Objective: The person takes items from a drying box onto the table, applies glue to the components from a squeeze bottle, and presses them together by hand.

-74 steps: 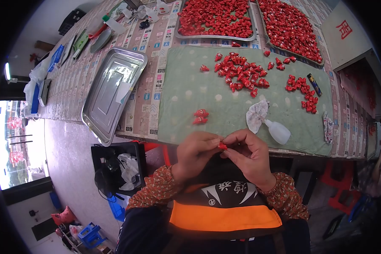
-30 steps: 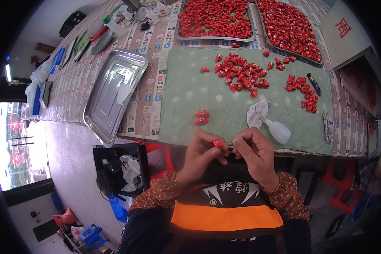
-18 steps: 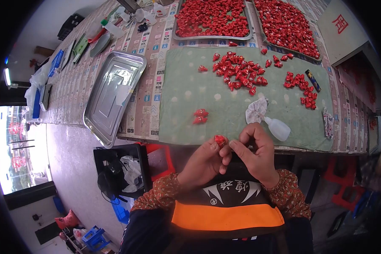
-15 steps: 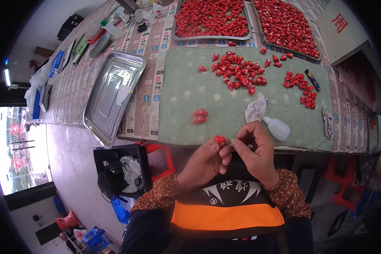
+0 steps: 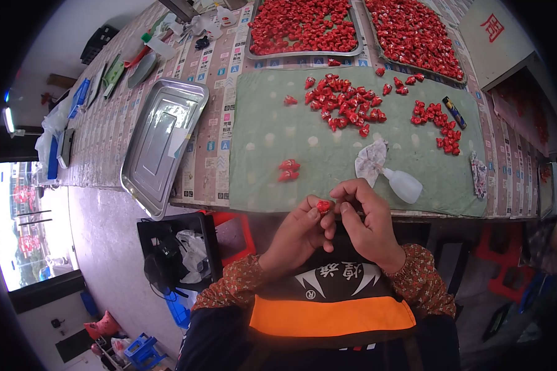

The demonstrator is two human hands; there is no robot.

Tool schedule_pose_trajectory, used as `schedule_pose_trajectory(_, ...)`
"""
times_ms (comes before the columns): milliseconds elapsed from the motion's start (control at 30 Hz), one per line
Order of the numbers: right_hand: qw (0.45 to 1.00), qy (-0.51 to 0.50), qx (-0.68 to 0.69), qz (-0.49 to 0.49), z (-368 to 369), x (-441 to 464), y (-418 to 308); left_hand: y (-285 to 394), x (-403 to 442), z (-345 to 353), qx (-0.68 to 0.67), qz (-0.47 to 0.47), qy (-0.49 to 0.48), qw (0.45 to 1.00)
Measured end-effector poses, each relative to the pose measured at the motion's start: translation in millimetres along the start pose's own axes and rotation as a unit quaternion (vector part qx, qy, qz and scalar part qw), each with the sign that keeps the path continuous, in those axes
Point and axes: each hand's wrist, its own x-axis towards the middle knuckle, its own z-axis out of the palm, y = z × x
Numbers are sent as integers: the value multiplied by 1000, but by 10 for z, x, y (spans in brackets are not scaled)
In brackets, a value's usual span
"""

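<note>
My left hand (image 5: 296, 238) pinches a small red piece (image 5: 323, 206) between thumb and fingertips, just off the table's front edge. Close on its right is my right hand (image 5: 368, 226), its thumb and fingers curled together; whatever lies between them is too small to make out. Two red pieces (image 5: 288, 170) lie on the green cloth (image 5: 260, 136) beyond my left hand. Past my right hand are a crumpled white cloth (image 5: 371, 162) and a translucent squeeze bottle (image 5: 404, 185). A loose heap of red pieces (image 5: 346, 105) sits farther back, with a smaller group (image 5: 438, 127) to its right.
Two trays full of red pieces stand at the back, one (image 5: 305, 54) left of the other (image 5: 414, 69). An empty metal tray (image 5: 161, 142) lies on the left. A dark tube (image 5: 454, 112) and a patterned cloth (image 5: 478, 176) are on the right. Below the edge sits a black crate (image 5: 174, 247).
My hands parted from their earlier joined hold, and the red piece stayed in my left fingers. Lately my right fingers curled in closer to it. The view has shifted slightly.
</note>
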Motion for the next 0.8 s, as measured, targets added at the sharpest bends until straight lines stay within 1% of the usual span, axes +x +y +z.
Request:
schedule_pose_trajectory(267,999,-8,41,25,7,1,37,-15,-3,-34,9,3,5,1000)
schedule_pose_trajectory(333,1000,2,10,14,15,4,22,-21,-9,-39,12,3,7,1000)
schedule_pose_trajectory(467,1000,7,18,20,39,8,89,-14,-17,-25,29,4,26,999)
schedule_pose_trajectory(633,999,13,-40,-9,18,15,105,-5,-14,0,41,4,33,999)
schedule_pose_trajectory(767,999,10,-49,4,14,0,97,5,-12,26,36,-10,45,998)
schedule_pose_trajectory(800,999,8,-26,17,18,0,86,6,-13,34,31,-10,45,998)
